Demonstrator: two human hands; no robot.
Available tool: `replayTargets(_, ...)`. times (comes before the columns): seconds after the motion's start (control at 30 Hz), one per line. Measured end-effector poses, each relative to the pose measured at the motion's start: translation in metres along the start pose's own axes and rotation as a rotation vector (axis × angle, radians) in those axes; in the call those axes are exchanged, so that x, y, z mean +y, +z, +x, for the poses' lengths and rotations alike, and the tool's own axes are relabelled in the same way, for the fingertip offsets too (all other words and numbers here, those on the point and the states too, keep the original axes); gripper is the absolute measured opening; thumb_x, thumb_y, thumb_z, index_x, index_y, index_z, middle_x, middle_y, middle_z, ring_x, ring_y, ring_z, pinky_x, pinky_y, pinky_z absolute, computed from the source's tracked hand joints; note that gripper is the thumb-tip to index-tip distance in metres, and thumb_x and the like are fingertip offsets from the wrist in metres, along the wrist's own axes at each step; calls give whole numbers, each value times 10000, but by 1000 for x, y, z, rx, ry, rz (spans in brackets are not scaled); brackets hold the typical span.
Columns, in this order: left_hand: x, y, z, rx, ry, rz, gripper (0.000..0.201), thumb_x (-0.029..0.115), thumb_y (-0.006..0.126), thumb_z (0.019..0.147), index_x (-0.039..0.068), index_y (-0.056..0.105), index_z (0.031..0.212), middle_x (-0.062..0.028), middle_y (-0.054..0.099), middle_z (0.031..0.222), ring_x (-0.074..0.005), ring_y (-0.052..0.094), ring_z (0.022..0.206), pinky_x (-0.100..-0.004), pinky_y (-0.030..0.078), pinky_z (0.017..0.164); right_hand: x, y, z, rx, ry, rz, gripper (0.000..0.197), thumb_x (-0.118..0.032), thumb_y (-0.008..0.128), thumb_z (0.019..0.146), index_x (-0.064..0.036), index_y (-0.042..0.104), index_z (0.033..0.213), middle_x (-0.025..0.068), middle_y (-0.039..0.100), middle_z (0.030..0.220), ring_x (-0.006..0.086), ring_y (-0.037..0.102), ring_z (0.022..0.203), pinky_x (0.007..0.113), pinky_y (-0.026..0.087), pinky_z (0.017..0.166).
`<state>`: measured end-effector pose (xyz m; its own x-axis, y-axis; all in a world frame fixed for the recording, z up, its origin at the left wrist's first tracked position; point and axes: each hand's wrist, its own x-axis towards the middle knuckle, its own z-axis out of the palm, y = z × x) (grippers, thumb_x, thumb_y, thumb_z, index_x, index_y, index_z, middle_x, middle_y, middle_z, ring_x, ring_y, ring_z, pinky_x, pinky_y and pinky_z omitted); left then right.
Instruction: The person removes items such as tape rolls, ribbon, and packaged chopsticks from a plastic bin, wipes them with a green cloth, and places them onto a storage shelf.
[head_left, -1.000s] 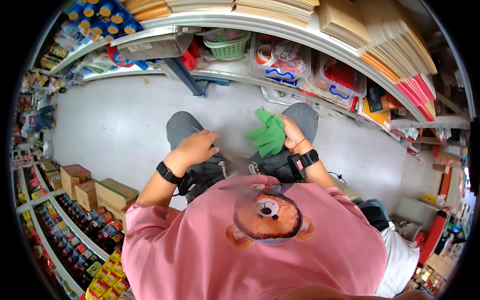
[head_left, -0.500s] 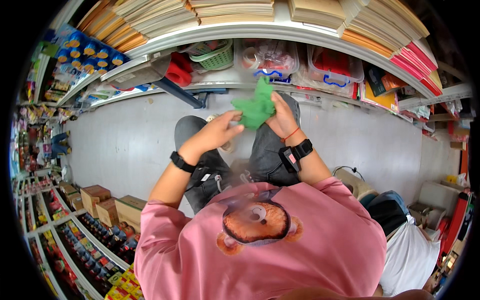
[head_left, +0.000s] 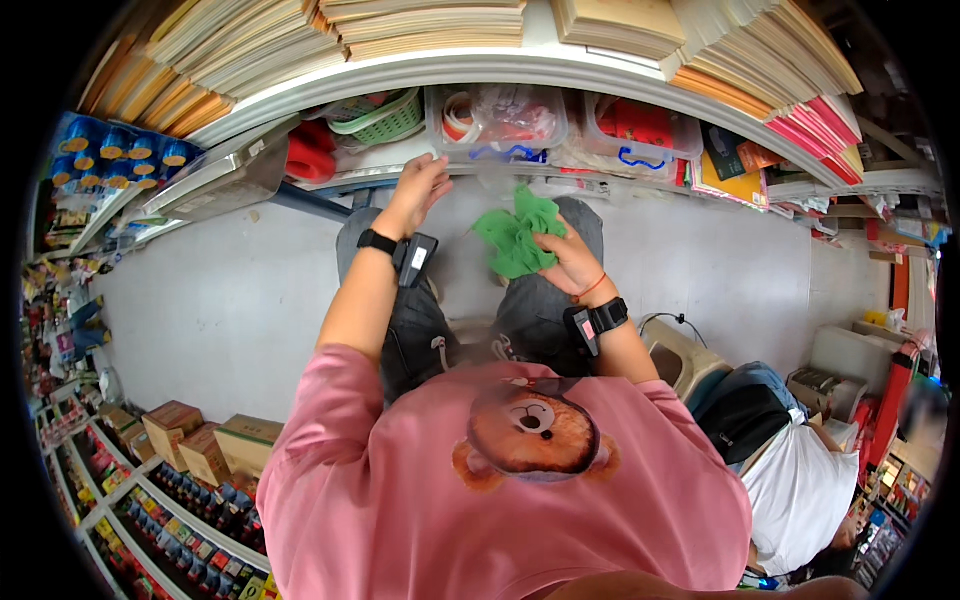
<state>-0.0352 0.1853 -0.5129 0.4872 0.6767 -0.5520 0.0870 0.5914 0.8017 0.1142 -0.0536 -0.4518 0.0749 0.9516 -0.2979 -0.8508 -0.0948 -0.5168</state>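
Note:
A crumpled, thin green cloth (head_left: 520,235) is bunched in my right hand (head_left: 574,262), held above my knees. The thumb presses on the fabric and loose folds spread out to the left. My left hand (head_left: 418,190) is apart from the cloth, raised toward the lower shelf with its fingers stretched out and nothing in them. It is nearest to a clear plastic bin (head_left: 437,125) and a green plastic basket (head_left: 385,125).
Along the lower shelf stand a red container (head_left: 310,155) and a second clear bin (head_left: 690,137) with red contents. Paper stacks (head_left: 430,28) fill the shelf above. Cardboard boxes (head_left: 247,446) stand at the left, and a person in a white shirt (head_left: 805,490) is at the right.
My left hand has let go of the green cloth and moved up and left toward the shelf. The cloth stays in my right hand, which has shifted slightly down.

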Motion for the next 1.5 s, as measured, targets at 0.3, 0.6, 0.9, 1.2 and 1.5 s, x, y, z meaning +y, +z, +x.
replayTargets(0.3,-47,28,103,-78,-183,-157,601,479,695,803,137,487,1251,-108,480,1138,-182,522,909,-339,545,771,-14,-31,-27,91,-110,44,488,-4,497,909,-90,380,1374,97,499,1304,262,521,1172,483,444,969)
replayTargets(0.6,-31,44,95,137,-70,-482,181,184,581,797,53,557,920,-58,566,859,-179,578,772,-306,527,679,-11,-48,-29,56,-111,31,497,-67,529,910,-116,371,1378,92,507,1287,254,516,1168,480,436,965)
replayTargets(0.9,-10,-18,-21,-93,-158,-349,130,136,578,801,72,570,914,-12,579,741,-103,567,594,-219,468,486,-19,-39,-34,124,-159,-35,429,-109,531,914,-115,432,1331,113,527,1248,270,537,1134,496,449,953)
replayTargets(1.2,33,-54,-111,-148,59,-3,158,81,593,776,74,601,933,25,608,744,-67,544,583,-182,431,496,-34,-52,-49,326,-294,57,421,-359,458,975,-58,507,1266,94,569,1227,220,554,1101,388,449,957)
replayTargets(1.5,59,-59,-129,-195,296,275,169,100,619,746,79,578,908,15,575,756,-58,504,627,-203,363,510,-59,-18,-71,527,-247,-692,500,-285,640,870,-20,497,1268,84,594,1130,189,556,1045,316,451,900)
